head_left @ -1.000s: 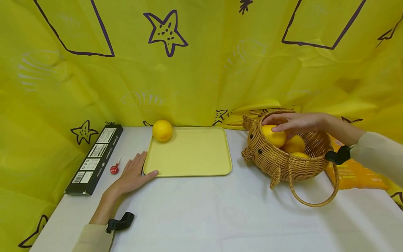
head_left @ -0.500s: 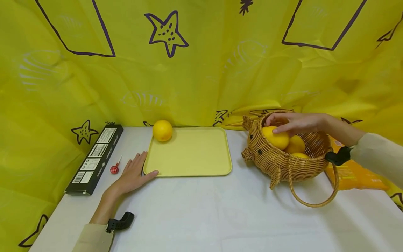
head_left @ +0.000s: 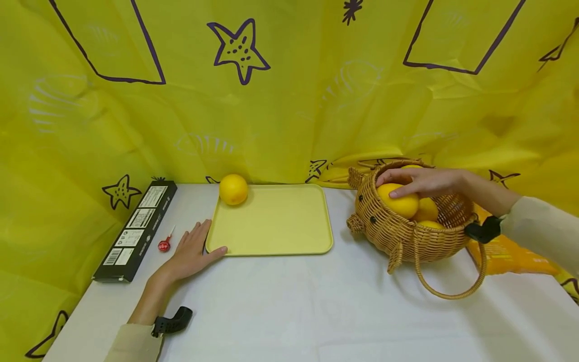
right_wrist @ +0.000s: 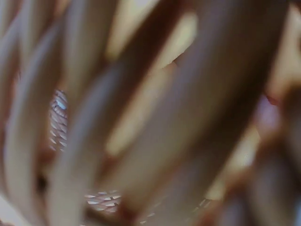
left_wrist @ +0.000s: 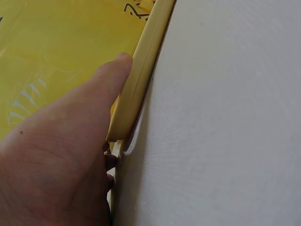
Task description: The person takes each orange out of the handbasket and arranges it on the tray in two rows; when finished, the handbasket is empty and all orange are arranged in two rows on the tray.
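My left hand (head_left: pixel 190 254) lies with straight fingers along the left side of a pale yellow tray (head_left: pixel 271 221), its thumb on the front left corner of the rim. The left wrist view shows that thumb against the tray's edge (left_wrist: pixel 141 75). An orange (head_left: pixel 233 189) sits at the tray's back left corner. On the right, my right hand (head_left: pixel 422 182) reaches into a wicker basket (head_left: pixel 384 229) shaped like a pig, fingers and thumb curled over an orange (head_left: pixel 399 202) near its rim. More oranges (head_left: pixel 426 210) lie beneath and behind it. Blurred wicker fills the right wrist view.
A long black box (head_left: pixel 137 231) lies at the table's left edge, with a red lollipop (head_left: pixel 165 245) beside it. An orange packet (head_left: pixel 515 254) lies behind the basket on the right. The basket's handle (head_left: pixel 452 296) hangs toward the front. A yellow patterned cloth (head_left: pixel 289 100) hangs behind.
The orange under my right hand has shifted slightly right and toward me within the basket. Another orange now shows behind that hand. The left hand and tray stay put.
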Demonstrator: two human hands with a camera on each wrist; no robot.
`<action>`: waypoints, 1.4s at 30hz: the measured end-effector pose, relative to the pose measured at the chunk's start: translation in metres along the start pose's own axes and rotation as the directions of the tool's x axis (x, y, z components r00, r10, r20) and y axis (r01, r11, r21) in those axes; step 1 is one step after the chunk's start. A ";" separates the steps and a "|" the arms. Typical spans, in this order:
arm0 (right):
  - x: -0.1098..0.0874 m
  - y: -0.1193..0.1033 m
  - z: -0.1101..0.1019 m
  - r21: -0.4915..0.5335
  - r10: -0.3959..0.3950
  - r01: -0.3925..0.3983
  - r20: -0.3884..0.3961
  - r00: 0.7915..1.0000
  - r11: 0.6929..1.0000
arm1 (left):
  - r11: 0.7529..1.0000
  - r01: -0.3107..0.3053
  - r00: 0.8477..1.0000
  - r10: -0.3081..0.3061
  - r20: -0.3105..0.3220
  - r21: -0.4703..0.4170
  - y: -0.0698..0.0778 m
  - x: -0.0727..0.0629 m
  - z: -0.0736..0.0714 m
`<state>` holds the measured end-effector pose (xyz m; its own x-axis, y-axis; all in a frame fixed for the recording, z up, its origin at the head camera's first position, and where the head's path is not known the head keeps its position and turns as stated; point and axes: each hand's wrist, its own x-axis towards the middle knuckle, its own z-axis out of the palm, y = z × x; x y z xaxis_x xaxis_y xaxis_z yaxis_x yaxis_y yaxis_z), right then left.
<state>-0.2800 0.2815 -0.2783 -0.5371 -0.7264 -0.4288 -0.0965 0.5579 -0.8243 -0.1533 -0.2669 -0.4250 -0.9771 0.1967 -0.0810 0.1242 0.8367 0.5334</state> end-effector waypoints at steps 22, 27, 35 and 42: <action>0.001 -0.020 -0.008 -0.198 0.123 -0.101 0.102 0.987 0.975 | 1.000 -0.002 1.000 0.002 -0.005 0.007 -0.002 0.000 0.000; 0.001 -0.022 -0.010 -0.191 0.141 -0.110 0.158 0.977 0.975 | 1.000 -0.013 1.000 0.013 -0.011 -0.003 0.001 -0.001 0.001; 0.001 -0.023 -0.014 -0.221 0.159 -0.114 0.194 0.968 0.968 | 1.000 -0.001 1.000 0.001 -0.003 0.004 0.000 -0.001 0.002; 0.000 -0.025 -0.017 -0.274 0.158 -0.102 0.193 0.968 0.956 | 1.000 0.007 1.000 -0.007 0.003 0.004 0.001 -0.001 0.000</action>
<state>-0.2914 0.2747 -0.2515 -0.3737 -0.6925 -0.6171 -0.2677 0.7174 -0.6431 -0.1517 -0.2659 -0.4244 -0.9774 0.1927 -0.0870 0.1184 0.8398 0.5299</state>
